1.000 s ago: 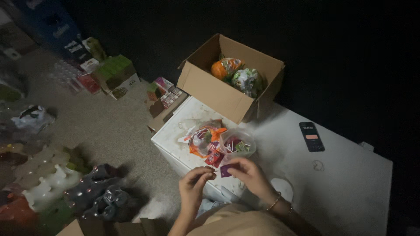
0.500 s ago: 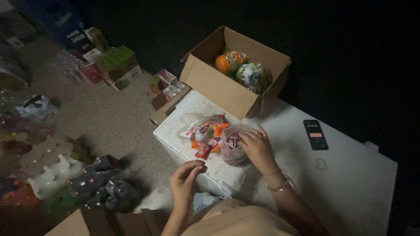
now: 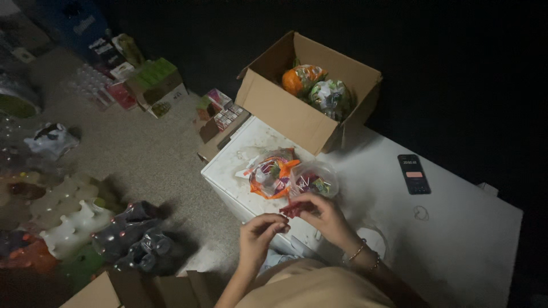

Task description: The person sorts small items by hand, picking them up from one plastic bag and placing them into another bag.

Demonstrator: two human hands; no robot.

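I see two hands busy with small candy packets at the edge of a white counter (image 3: 456,228).

From the head view, my right hand (image 3: 321,214) has its fingers pinched together on a small red packet (image 3: 295,210), just in front of a clear bag of sweets (image 3: 313,181). My left hand (image 3: 261,234) is just below, fingers curled together, and I cannot tell if anything is in it. An orange bag (image 3: 269,175) lies touching the clear one. Behind them sits an open cardboard box (image 3: 297,114) with round bundles inside. A dark phone (image 3: 413,173) lies well apart on the counter.
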